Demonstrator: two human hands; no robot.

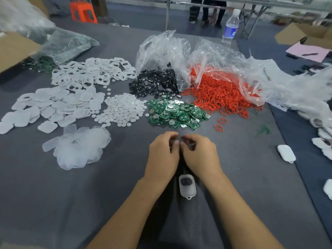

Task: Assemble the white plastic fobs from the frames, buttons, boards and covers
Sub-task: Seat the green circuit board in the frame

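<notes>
The left hand [162, 151] and right hand [199, 153] meet at the near middle of the surface [53, 194], fingertips close together. Between the wrists, nearer the person, lies a fob shell [186, 186]. Just beyond the hands sits the pile of boards [177, 114]. Left of it are the small discs [124, 110], farther left the covers [53, 105], with the frames [93, 72] behind them. A heap of thin film pieces [80, 148] lies left of the left hand. Behind the boards the buttons [158, 83] spill from a bag [161, 49]. Right of them the rings [224, 94] spill from a second bag [215, 56]. Another fob [286, 152] lies well right of the right hand. A bottle [230, 29] stands at the far edge.
</notes>
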